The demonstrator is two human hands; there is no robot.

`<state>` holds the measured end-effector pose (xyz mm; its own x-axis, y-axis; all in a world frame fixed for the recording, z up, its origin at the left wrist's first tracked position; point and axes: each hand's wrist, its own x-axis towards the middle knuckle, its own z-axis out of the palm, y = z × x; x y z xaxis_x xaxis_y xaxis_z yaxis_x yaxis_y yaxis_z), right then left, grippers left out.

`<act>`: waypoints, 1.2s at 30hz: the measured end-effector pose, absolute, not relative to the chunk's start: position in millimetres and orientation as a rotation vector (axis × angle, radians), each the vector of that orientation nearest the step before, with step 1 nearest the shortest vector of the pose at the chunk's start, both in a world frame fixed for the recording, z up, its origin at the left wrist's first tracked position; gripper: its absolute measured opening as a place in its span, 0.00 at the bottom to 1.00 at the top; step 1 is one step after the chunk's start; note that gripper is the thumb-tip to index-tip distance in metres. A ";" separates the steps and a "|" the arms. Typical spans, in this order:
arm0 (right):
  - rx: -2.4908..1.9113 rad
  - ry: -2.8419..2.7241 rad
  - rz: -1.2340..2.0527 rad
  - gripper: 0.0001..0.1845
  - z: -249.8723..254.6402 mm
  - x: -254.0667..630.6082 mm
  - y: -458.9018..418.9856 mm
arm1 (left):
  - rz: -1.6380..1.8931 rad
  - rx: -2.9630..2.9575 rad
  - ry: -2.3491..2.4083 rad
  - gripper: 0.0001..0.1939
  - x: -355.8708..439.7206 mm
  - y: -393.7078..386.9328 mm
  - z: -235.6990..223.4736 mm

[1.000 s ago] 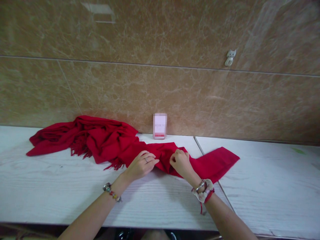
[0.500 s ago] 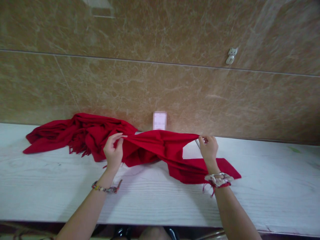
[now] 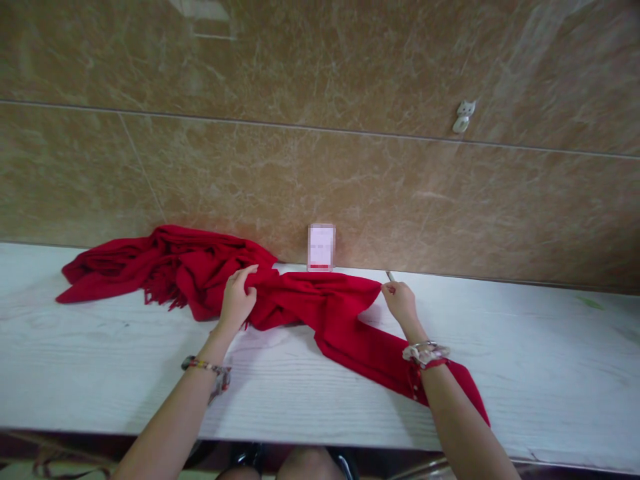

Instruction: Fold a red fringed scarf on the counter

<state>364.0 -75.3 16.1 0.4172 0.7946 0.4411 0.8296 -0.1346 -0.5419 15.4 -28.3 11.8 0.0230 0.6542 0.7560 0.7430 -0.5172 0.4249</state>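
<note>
A long red scarf (image 3: 350,333) with a fringe lies in loose folds, bunched on the left and stretching down to the right. At its middle, my left hand (image 3: 240,297) has its fingers and thumb curved around a fold; the fingertips partly merge with the cloth. My right hand (image 3: 400,303) pinches an upper corner of the scarf between thumb and fingers, pulling it into a point. Under my right forearm passes the scarf's right end, partly hidden. A thin grey stick-like piece (image 3: 390,275) shows just beyond my right fingers; I cannot make out what it is.
A phone (image 3: 321,248) with a lit screen leans upright against the brown marble-look wall (image 3: 225,173) behind the scarf. The white wood-grain tabletop (image 3: 300,400) has its front edge close to my legs. A small white cat figure (image 3: 464,117) is on the wall, upper right.
Both hands have come closer together, and the stretched upper edge has slackened and lowered, baring more of the phone. The scarf's right end now hangs nearer to me.
</note>
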 end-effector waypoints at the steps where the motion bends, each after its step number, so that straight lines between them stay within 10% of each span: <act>1: -1.899 -1.398 -0.072 0.11 17.5 362.1 -76.7 | -1.512 -2.184 -1.325 0.23 19.6 -33.0 14.9; 14: -1.187 -2.369 -0.094 0.21 41.2 312.0 -116.6 | -0.904 -2.537 -0.441 0.15 67.5 -63.0 8.3; 36: -1.418 -1.825 -0.354 0.11 38.7 340.5 -98.2 | -1.602 -2.064 -1.081 0.08 42.4 -49.6 19.3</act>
<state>340.5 -98.2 38.7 -0.0714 0.6932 0.7172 0.9108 0.3384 -0.2364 42.4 -49.6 19.3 0.0883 0.3700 0.9248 0.7193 -0.6660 0.1977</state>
